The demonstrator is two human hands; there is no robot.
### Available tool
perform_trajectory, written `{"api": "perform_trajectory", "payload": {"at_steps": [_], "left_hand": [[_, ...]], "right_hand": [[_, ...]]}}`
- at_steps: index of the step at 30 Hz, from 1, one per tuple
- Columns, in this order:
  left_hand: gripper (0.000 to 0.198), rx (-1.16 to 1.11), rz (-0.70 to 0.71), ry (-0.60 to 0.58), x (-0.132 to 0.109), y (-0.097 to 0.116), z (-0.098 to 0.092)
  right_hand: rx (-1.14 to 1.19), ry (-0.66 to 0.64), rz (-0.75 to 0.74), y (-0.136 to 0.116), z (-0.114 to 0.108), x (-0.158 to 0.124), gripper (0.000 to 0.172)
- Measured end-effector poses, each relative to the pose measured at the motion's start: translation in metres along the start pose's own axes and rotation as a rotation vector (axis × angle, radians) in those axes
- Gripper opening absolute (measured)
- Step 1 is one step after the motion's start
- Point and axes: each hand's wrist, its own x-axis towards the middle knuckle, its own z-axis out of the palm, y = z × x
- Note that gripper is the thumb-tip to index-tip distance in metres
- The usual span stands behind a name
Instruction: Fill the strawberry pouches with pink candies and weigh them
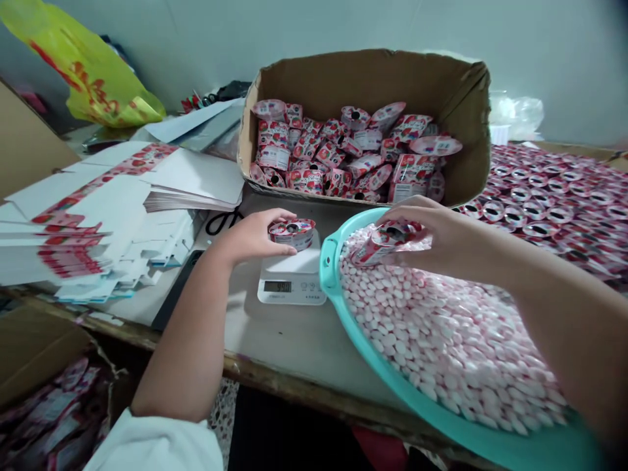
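Note:
My left hand (pixel 252 234) is curled around a small round red-and-white printed tub (pixel 293 233) that stands on a white digital scale (pixel 292 277). My right hand (pixel 429 232) grips another printed tub (pixel 385 240), tilted on its side over a turquoise basin (pixel 330 268) heaped with small pink and white tablets (pixel 441 327). Both hands are closed on their tubs.
A cardboard box (pixel 367 78) behind the scale holds several filled printed tubs. Rows of printed lids (pixel 554 196) cover the table at the right. Stacks of flat white cartons (pixel 98 216) lie at the left. A yellow plastic bag (pixel 93 72) is at the back left.

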Motion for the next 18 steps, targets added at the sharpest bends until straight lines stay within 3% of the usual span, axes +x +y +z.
{"api": "perform_trajectory", "payload": {"at_steps": [6,9,11,14,16,18], "left_hand": [[0.058,0.022,0.051,0.026,0.005,-0.012,0.009],[0.05,0.029,0.036,0.153,0.003,-0.005,0.01],[0.049,0.036,0.059,0.313,-0.001,0.014,0.011],[0.047,0.082,0.281,0.468,-0.006,0.056,0.017],[0.041,0.172,0.435,0.373,-0.005,0.083,0.025],[0.039,0.282,0.499,0.258,-0.002,0.1,0.033]], "right_hand": [[0.039,0.015,-0.027,-0.011,0.001,0.004,0.052],[0.033,0.007,0.072,-0.018,-0.004,0.006,0.048],[-0.001,0.039,0.171,-0.019,-0.008,0.007,0.045],[-0.094,0.139,0.328,-0.011,-0.013,0.009,0.04],[-0.127,0.201,0.416,-0.002,-0.015,0.008,0.041],[-0.111,0.244,0.437,0.007,-0.017,0.007,0.042]]}}
